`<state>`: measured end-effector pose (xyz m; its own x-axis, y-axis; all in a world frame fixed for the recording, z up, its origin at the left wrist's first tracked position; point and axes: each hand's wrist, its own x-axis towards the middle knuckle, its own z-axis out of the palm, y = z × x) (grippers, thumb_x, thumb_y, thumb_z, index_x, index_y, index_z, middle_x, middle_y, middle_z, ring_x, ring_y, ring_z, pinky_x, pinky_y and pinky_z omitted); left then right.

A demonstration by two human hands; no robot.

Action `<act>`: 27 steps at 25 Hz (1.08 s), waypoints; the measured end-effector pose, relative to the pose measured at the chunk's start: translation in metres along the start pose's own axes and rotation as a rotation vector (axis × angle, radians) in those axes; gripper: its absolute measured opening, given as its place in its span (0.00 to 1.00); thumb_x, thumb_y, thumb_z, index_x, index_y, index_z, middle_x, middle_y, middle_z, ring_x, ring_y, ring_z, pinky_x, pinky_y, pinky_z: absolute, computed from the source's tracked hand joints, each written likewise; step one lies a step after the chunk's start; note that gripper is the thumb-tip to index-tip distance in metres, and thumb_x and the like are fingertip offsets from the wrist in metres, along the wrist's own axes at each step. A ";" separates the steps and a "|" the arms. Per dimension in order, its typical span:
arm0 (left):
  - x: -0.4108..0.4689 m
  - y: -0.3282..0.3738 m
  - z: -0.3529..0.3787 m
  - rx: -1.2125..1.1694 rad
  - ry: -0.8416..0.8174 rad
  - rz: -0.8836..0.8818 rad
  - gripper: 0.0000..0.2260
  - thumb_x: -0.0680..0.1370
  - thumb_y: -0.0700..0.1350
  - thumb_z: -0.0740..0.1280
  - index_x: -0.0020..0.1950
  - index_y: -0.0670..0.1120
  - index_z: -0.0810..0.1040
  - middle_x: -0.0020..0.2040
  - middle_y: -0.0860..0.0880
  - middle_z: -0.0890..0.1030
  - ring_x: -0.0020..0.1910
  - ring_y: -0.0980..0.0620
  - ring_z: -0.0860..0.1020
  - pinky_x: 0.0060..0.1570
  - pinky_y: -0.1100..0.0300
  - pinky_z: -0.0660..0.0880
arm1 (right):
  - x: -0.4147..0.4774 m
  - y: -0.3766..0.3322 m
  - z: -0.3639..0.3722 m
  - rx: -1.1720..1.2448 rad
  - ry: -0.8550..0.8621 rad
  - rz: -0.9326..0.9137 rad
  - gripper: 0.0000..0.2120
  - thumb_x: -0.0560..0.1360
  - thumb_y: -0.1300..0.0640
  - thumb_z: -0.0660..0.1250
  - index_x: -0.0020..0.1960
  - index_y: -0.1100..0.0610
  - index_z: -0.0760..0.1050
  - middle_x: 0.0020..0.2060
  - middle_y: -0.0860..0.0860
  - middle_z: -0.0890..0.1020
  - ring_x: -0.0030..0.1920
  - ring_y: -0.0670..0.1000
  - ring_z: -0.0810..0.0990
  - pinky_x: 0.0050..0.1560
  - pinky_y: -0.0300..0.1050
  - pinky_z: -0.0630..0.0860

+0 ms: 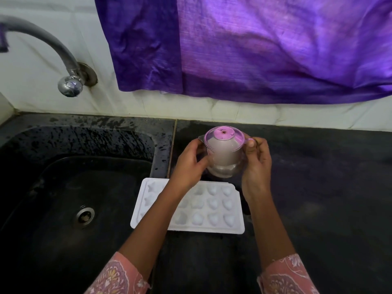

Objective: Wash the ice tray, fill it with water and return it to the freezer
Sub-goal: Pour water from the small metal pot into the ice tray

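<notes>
A white ice tray (214,209) with heart- and star-shaped moulds lies flat on the black counter, its left end hanging over the sink's edge. Just behind it, a clear plastic jug (224,154) with a pink-topped lid is held over the counter between both hands. My left hand (189,164) curls round the jug's left side. My right hand (256,164) grips its right side at the handle, thumb near the lid's rim. My left forearm crosses over the tray and hides some of its moulds.
A black sink (70,187) with a metal drain (85,216) fills the left. A curved steel tap (63,60) juts from the white wall above it. A purple curtain (254,45) hangs behind the dark counter (318,187).
</notes>
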<state>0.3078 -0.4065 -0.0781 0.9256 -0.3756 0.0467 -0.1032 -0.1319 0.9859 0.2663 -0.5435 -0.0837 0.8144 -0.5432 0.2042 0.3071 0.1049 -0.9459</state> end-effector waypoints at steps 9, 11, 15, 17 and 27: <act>-0.047 0.003 0.011 0.203 -0.099 0.029 0.24 0.73 0.54 0.69 0.67 0.52 0.66 0.68 0.50 0.70 0.69 0.51 0.66 0.65 0.56 0.68 | -0.034 -0.019 -0.013 0.112 0.297 -0.035 0.07 0.68 0.47 0.65 0.34 0.48 0.76 0.32 0.43 0.80 0.38 0.44 0.77 0.42 0.44 0.74; -0.054 -0.011 -0.005 0.423 -0.143 0.042 0.34 0.72 0.59 0.67 0.74 0.52 0.59 0.75 0.51 0.59 0.75 0.52 0.55 0.71 0.53 0.57 | -0.038 -0.020 -0.021 0.113 0.334 -0.031 0.08 0.70 0.49 0.65 0.33 0.47 0.77 0.31 0.42 0.80 0.38 0.44 0.76 0.43 0.44 0.73; -0.065 -0.043 -0.053 0.849 -0.167 0.058 0.57 0.55 0.82 0.50 0.77 0.49 0.49 0.74 0.58 0.44 0.73 0.59 0.40 0.71 0.58 0.43 | -0.043 -0.019 -0.036 0.053 0.417 -0.079 0.10 0.76 0.60 0.63 0.36 0.51 0.73 0.29 0.40 0.79 0.34 0.39 0.75 0.37 0.33 0.73; -0.070 -0.054 -0.074 0.996 -0.170 0.003 0.64 0.48 0.84 0.40 0.77 0.49 0.42 0.73 0.57 0.37 0.70 0.60 0.35 0.69 0.58 0.36 | -0.045 -0.020 -0.040 0.063 0.438 -0.098 0.10 0.76 0.63 0.62 0.37 0.55 0.72 0.28 0.40 0.79 0.33 0.37 0.77 0.36 0.31 0.73; -0.089 -0.072 -0.106 0.957 -0.287 -0.216 0.72 0.40 0.85 0.43 0.74 0.44 0.31 0.75 0.50 0.33 0.69 0.60 0.32 0.72 0.54 0.36 | -0.048 -0.012 -0.057 -0.031 0.428 -0.157 0.10 0.74 0.65 0.65 0.36 0.55 0.72 0.28 0.38 0.79 0.34 0.36 0.77 0.36 0.28 0.71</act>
<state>0.2720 -0.2661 -0.1366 0.8500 -0.4455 -0.2811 -0.3081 -0.8533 0.4208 0.1953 -0.5661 -0.0961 0.4803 -0.8467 0.2288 0.3899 -0.0276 -0.9205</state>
